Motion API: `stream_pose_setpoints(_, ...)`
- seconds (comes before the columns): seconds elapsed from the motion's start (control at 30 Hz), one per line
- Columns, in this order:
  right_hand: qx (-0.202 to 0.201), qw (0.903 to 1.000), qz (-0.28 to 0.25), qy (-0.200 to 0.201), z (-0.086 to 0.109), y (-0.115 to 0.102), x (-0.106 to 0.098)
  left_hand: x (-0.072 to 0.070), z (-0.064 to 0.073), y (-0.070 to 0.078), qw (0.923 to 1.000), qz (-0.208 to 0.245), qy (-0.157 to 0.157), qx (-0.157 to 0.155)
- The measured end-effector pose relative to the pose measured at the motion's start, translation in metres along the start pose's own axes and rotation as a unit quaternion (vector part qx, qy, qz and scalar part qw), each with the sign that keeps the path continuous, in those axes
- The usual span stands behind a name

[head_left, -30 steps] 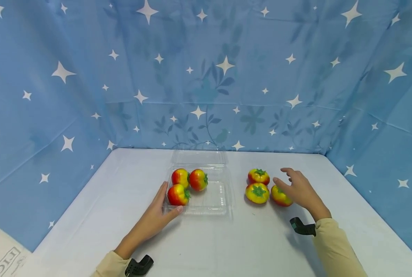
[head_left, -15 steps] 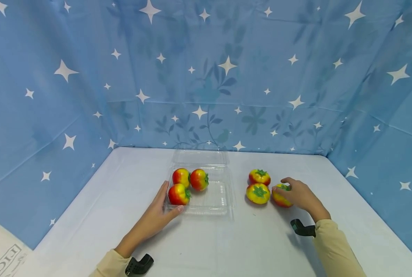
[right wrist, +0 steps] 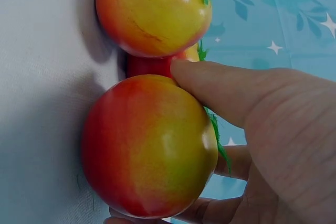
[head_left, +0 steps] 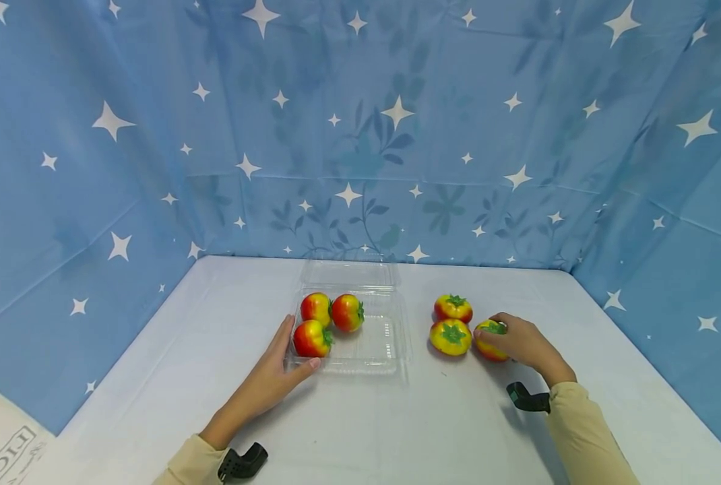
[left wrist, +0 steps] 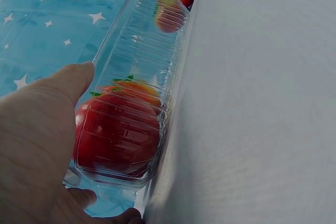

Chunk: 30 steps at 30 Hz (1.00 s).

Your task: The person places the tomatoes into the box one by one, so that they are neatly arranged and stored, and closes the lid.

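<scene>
Right hand [head_left: 524, 342] lowered, curled around rightmost red-yellow fruit [right wrist: 149, 148].

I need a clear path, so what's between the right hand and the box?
In the head view: the gripped fruit, then the front fruit and back fruit, then bare table.

The fruit [right wrist: 149, 150] looks glossy, the box [head_left: 369, 341] shiny plastic, the curtain [head_left: 312, 141] cloth.

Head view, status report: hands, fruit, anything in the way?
Left hand against near-left corner of clear container, three fruits inside. Right hand around rightmost fruit. Possibly in the way: two loose fruits between it and the container.
</scene>
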State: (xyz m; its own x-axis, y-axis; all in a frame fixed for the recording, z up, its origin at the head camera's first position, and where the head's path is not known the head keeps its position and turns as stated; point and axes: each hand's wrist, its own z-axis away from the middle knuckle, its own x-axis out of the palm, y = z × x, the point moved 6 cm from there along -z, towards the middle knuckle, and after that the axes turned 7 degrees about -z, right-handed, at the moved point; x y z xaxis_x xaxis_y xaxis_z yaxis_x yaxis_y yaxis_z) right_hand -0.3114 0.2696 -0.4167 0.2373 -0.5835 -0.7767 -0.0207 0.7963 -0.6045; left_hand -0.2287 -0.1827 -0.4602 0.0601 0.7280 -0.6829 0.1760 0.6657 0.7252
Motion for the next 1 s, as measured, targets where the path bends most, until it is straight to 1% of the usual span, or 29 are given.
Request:
stream_pose_setpoints(0.37, -0.006, 0.9995, -0.03, -0.003, 0.002, 0.001, 0.0, -0.002, 0.002, 0.001, 1.0, -0.005, -0.003, -0.006)
stream_pose_setpoints(0.43, -0.014, 0.9994, -0.033, -0.001, 0.003, 0.001, -0.002, -0.002, 0.002, 0.001, 1.0, -0.005, -0.003, -0.004)
stream_pose_setpoints(0.53, -0.04, 0.9987, -0.032, 0.005, 0.003, -0.001, -0.003, -0.002, 0.002, 0.002, 1.0, -0.005, -0.004, -0.002)
stream_pose_setpoints(0.63, -0.069, 0.9971, -0.025, 0.018, 0.003, -0.001, -0.005, -0.002, 0.002, 0.003, 1.0, -0.004, -0.005, 0.0)
stream_pose_setpoints(0.7, -0.081, 0.9961, -0.019, 0.031, 0.003, -0.002, -0.006, -0.001, 0.002, 0.003, 1.0, -0.002, -0.005, 0.001)
stream_pose_setpoints(0.83, -0.076, 0.995, -0.012, 0.063, 0.002, -0.002, -0.01, -0.001, 0.002, 0.003, 1.0, 0.001, -0.004, 0.002)
stream_pose_setpoints(1.0, -0.072, 0.9924, -0.024, 0.097, 0.003, -0.004, -0.015, 0.0, 0.001, 0.003, 1.0, 0.001, -0.004, 0.001)
